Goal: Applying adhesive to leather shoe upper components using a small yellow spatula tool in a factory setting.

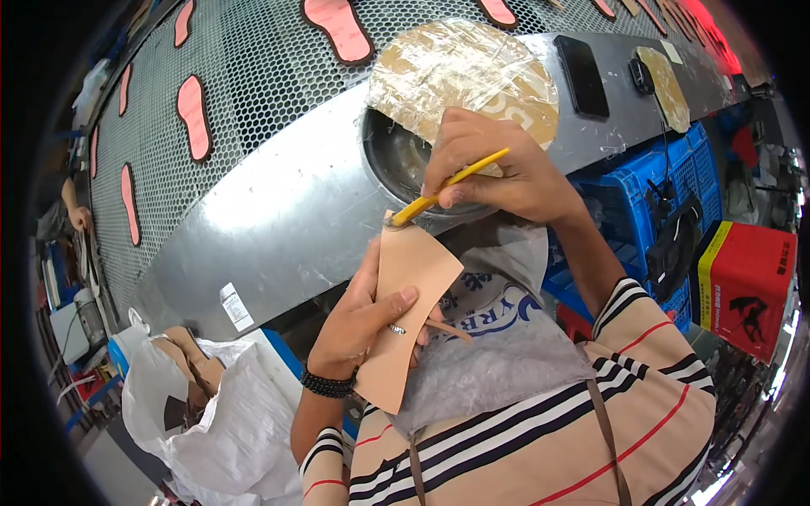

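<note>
My left hand grips a tan leather-like piece, thumb on its face and fingers behind it. A thin tan strip pokes out beside those fingers. In my right hand is a slim yellow-handled brush, pinched like a pen and slanting down to the left. Its dark tip meets the upper end of the tan piece. Just beyond, a round metal pot sits at the metal table's edge, partly covered by a tape-wrapped cardboard disc. The pot's contents are mostly hidden by my right hand.
Pink, dark-edged sole-shaped pieces lie on a mesh conveyor beyond the metal table. A black phone rests right of the disc. Blue crates and a red box stand right; a white sack holds scraps at left.
</note>
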The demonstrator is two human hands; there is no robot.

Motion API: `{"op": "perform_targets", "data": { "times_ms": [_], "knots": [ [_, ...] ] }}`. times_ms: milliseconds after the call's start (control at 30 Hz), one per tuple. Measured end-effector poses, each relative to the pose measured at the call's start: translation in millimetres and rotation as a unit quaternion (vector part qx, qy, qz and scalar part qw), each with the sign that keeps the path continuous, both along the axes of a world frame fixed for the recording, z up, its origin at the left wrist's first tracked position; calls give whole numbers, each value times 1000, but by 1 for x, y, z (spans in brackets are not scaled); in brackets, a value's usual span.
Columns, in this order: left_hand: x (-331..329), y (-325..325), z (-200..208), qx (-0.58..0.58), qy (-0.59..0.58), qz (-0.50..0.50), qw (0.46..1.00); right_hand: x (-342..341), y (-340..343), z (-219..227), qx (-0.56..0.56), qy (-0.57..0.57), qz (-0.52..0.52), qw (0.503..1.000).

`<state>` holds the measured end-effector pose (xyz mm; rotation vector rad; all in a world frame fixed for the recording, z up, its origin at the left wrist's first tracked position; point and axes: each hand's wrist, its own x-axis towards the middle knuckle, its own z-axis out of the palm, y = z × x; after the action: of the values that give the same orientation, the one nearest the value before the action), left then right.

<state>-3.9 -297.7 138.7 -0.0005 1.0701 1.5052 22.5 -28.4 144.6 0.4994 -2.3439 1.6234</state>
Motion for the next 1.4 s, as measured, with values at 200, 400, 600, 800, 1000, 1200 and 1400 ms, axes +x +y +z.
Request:
{"op": "perform_targets", "data": {
  "times_ms": [200, 400, 600, 800, 1000, 1200, 1400],
  "knots": [
    [7, -8, -3, 12, -16, 62, 998, 8, 11, 4, -4, -3, 68, 998],
    [10, -6, -1, 5, 55, 121, 991, 11, 24, 16, -14, -12, 125, 992],
    [4, 11, 0, -56, 227, 254, 938, 21, -7, -1, -2, 0, -184, 983],
    [6, 16, -21, -123, 324, 290, 892, 31, -34, -22, 138, 25, -239, 961],
    [7, 15, -22, -156, 364, 285, 873, 34, -50, -17, 26, 13, -284, 958],
    [6, 15, -22, -127, 310, 300, 893, 37, -53, -16, -27, -10, -305, 952],
    [28, -15, -35, 83, -41, 381, 920, 34, -44, -17, 87, 41, -313, 945]
  ]
}}
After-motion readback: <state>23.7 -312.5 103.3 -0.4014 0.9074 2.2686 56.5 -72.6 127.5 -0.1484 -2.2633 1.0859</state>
